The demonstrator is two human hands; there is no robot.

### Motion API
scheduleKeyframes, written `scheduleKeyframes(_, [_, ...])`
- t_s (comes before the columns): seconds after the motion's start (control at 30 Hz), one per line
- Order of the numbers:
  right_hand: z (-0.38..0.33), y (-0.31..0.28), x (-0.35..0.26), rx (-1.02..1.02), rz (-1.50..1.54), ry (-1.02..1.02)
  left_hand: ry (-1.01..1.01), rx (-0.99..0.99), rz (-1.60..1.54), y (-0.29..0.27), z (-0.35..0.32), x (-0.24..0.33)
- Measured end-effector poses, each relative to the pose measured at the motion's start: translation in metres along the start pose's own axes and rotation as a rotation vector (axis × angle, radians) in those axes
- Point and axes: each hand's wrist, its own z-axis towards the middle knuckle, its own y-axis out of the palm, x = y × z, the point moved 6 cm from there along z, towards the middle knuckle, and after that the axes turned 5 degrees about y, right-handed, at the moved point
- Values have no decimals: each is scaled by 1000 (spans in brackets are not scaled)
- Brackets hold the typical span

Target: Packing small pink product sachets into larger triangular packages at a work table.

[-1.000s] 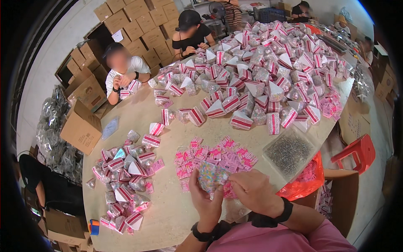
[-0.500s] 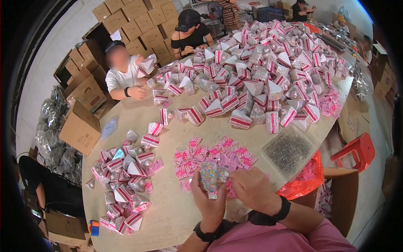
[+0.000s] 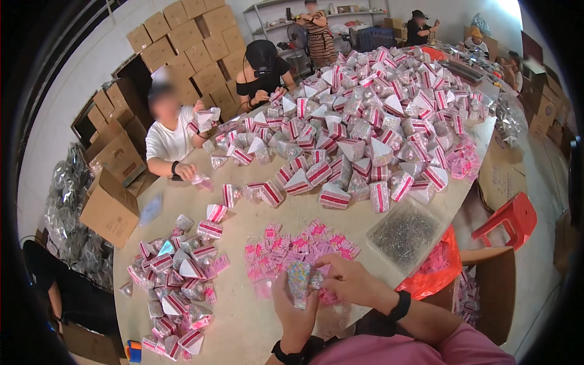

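My left hand (image 3: 293, 316) grips a wedge-shaped piece (image 3: 298, 281) with a speckled, many-coloured face, held upright over the table. The fingers of my right hand (image 3: 356, 281) are bent and pinch at its right edge, where a shiny clear bit shows; what exactly lies between the fingertips is too small to tell. Just beyond my hands spreads a heap of pink printed cards (image 3: 267, 250). To the right of the cards, a clear square tray (image 3: 389, 260) holds many small metal pieces (image 3: 403, 230).
A large mound of cake-slice-shaped packages (image 3: 365, 121) covers the far table, with a smaller pile (image 3: 176, 274) at left. A red bag (image 3: 435, 274) and open carton (image 3: 496, 292) stand by the right edge. Across the table, a person in white (image 3: 171, 137) handles packages; others sit farther back.
The view has tilted up a little, so things sit lower in it. My right fingers have moved in onto the piece's edge. The person in white has lowered a hand toward the table.
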Motion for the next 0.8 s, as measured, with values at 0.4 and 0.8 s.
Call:
scheduleKeyframes(0.4, [12,19,18,-91,173,116,-62,-1,20,-16,-1,-7])
scheduleKeyframes(0.8, [-19,-169,104,412,-779,100,208,575,1046,-272,9,-43])
